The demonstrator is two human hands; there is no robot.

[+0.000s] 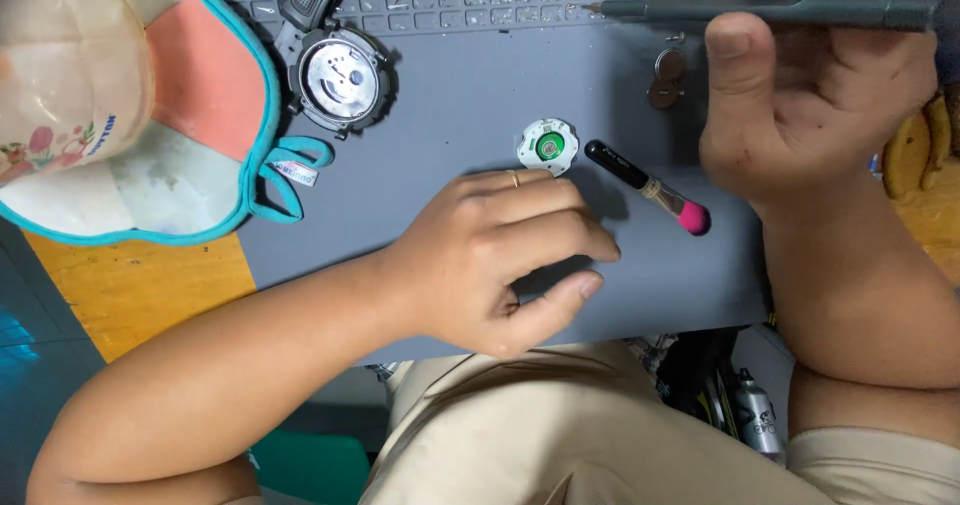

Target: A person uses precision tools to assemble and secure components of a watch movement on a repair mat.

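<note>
Right hand [810,95] pinches a slim grey screwdriver [780,10] near the table's far edge. Left hand [500,265] rests loosely curled, empty, just beside the small white round movement [548,146] mid-mat [450,195]. Movement likely light, fragile; grip by rim.

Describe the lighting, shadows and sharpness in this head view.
Head view: even, soft light; the left hand throws a faint shadow on the grey mat; glare on the metal watch case; the right hand and dark screwdriver look sharp; bottom clutter sits dim.
</note>
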